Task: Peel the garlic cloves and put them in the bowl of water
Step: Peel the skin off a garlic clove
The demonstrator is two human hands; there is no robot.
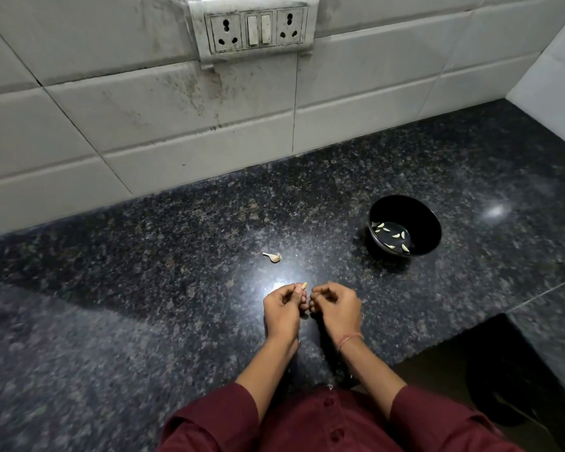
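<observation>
Clove: garlic clove [303,285] is being pinched by left hand [282,306] fingertips, short of the bowl [418,210].
Partner: right hand [336,303] is being curled alongside; grip on skin cannot be told.
Method: skin is best being nicked at the tip and stripped lengthwise.

Dark speckled granite counter [144,288], grimy white tiled wall [144,125], stained socket panel [256,27], glare spots

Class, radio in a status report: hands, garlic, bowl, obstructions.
Left hand pinches garlic clove; right hand curled beside it, contents unclear. Peeled cloves in black bowl. One loose clove on counter. Path to bowl open.
</observation>
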